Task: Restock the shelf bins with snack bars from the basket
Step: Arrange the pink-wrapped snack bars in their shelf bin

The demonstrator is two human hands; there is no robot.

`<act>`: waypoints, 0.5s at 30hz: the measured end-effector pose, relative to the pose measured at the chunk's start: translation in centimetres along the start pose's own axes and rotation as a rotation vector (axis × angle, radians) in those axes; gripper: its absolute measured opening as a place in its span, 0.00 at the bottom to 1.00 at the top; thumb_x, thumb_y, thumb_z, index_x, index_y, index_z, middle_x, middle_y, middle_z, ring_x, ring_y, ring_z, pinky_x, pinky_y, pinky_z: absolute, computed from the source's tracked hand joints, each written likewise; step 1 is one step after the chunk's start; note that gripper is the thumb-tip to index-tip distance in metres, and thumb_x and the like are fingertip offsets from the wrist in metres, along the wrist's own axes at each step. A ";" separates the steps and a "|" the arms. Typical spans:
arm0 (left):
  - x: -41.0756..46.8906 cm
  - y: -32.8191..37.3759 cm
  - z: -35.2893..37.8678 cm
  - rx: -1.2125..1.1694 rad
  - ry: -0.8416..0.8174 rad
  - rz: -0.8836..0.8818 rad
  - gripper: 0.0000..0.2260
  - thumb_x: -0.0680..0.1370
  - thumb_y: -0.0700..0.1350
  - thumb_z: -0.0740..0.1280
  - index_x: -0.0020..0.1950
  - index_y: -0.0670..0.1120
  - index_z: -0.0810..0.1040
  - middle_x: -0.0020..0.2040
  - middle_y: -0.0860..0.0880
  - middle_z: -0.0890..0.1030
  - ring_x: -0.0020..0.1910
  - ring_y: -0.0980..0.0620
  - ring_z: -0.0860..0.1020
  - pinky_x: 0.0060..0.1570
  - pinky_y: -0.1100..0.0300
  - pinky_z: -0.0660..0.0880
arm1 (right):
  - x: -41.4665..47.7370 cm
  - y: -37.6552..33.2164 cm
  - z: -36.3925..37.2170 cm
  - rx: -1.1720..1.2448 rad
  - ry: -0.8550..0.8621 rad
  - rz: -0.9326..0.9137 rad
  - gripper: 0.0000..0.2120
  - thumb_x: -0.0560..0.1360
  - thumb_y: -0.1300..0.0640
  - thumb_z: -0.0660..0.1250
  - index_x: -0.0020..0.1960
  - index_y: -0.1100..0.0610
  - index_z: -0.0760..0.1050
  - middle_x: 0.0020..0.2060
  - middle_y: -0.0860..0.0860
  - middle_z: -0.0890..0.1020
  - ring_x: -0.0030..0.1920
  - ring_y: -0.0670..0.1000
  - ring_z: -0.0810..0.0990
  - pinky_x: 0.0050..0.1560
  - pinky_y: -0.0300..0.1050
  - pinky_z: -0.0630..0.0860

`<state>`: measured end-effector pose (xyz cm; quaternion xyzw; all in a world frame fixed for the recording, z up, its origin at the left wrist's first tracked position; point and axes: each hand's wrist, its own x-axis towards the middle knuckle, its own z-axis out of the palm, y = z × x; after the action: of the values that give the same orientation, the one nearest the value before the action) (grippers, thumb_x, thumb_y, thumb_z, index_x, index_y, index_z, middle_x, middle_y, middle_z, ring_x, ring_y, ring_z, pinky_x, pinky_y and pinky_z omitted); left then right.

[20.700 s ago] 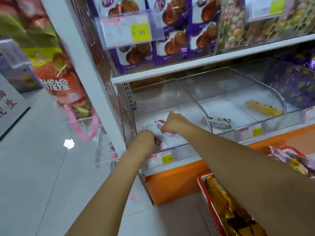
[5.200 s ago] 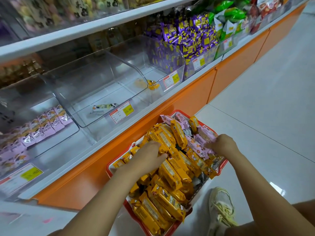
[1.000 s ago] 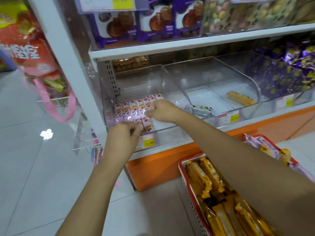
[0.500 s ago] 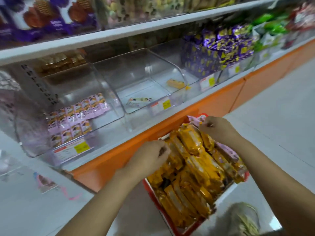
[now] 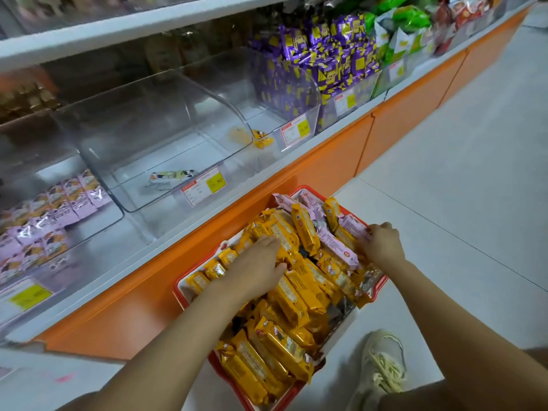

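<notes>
A red basket [image 5: 181, 287] stands on the floor against the shelf's orange base, heaped with yellow snack bars [image 5: 289, 298]; several pink snack bars [image 5: 335, 243] lie along its far right side. My left hand [image 5: 256, 264] rests on the yellow bars at the basket's left, fingers fairly straight. My right hand [image 5: 382, 244] is at the right rim, its fingers curled round a pink bar [image 5: 353, 229]. On the shelf, the left clear bin [image 5: 115, 215] holds rows of pink bars [image 5: 50, 221].
The middle clear bin [image 5: 207, 114] holds a single pale bar [image 5: 170, 178]. In the bin to its right lies one yellow bar [image 5: 261, 137]. Further right are purple packs [image 5: 326, 54] and green packs [image 5: 406, 16]. A shoe [image 5: 382, 360] stands beside the basket on the tiled floor.
Both hands left the pink-bar bin and came down to the basket. The left hand uncurled and now lies on the yellow bars; the right hand went to the pink bars at the right side.
</notes>
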<state>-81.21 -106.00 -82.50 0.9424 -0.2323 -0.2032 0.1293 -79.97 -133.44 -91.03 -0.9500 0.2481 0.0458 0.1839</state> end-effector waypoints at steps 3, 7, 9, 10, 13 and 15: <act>0.6 0.8 0.5 0.031 -0.035 -0.009 0.28 0.82 0.51 0.57 0.78 0.44 0.52 0.78 0.47 0.52 0.77 0.50 0.48 0.73 0.56 0.51 | 0.5 0.0 -0.2 0.070 0.025 0.030 0.15 0.76 0.53 0.64 0.57 0.63 0.74 0.54 0.62 0.76 0.54 0.61 0.73 0.52 0.52 0.71; 1.0 1.1 0.6 0.046 -0.053 -0.035 0.27 0.82 0.51 0.57 0.78 0.43 0.53 0.79 0.47 0.51 0.77 0.50 0.48 0.73 0.54 0.51 | 0.6 -0.6 -0.6 0.212 0.015 0.055 0.12 0.76 0.54 0.65 0.52 0.62 0.70 0.45 0.59 0.79 0.41 0.56 0.75 0.37 0.46 0.69; 1.0 1.2 0.4 0.046 -0.053 -0.036 0.27 0.82 0.51 0.57 0.78 0.43 0.53 0.79 0.47 0.51 0.77 0.50 0.48 0.73 0.56 0.51 | 0.4 -0.8 -1.0 0.221 -0.040 0.070 0.18 0.76 0.46 0.66 0.48 0.63 0.71 0.41 0.58 0.79 0.38 0.55 0.74 0.37 0.45 0.69; 1.1 1.2 0.4 0.044 -0.053 -0.036 0.27 0.82 0.51 0.57 0.77 0.43 0.54 0.78 0.47 0.51 0.77 0.50 0.48 0.73 0.56 0.51 | 0.4 -0.9 -1.2 0.229 -0.056 0.069 0.21 0.75 0.43 0.67 0.45 0.63 0.71 0.39 0.58 0.78 0.37 0.54 0.74 0.37 0.45 0.69; 1.1 1.3 0.3 0.047 -0.058 -0.042 0.27 0.82 0.51 0.58 0.77 0.43 0.54 0.78 0.47 0.52 0.77 0.50 0.49 0.73 0.56 0.52 | 0.3 -1.2 -1.2 0.374 -0.158 0.084 0.26 0.71 0.35 0.67 0.44 0.59 0.69 0.33 0.53 0.77 0.33 0.50 0.74 0.33 0.43 0.70; 1.2 1.3 0.3 0.055 -0.058 -0.041 0.27 0.82 0.51 0.58 0.77 0.43 0.55 0.78 0.47 0.52 0.77 0.49 0.50 0.73 0.56 0.52 | 0.2 -1.8 -0.9 0.459 -0.243 0.059 0.27 0.69 0.33 0.68 0.38 0.57 0.66 0.26 0.49 0.73 0.27 0.47 0.70 0.30 0.41 0.69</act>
<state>-80.88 -107.72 -82.74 0.9439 -0.2219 -0.2266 0.0923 -78.96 -132.43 -89.61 -0.8632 0.2559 0.1075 0.4217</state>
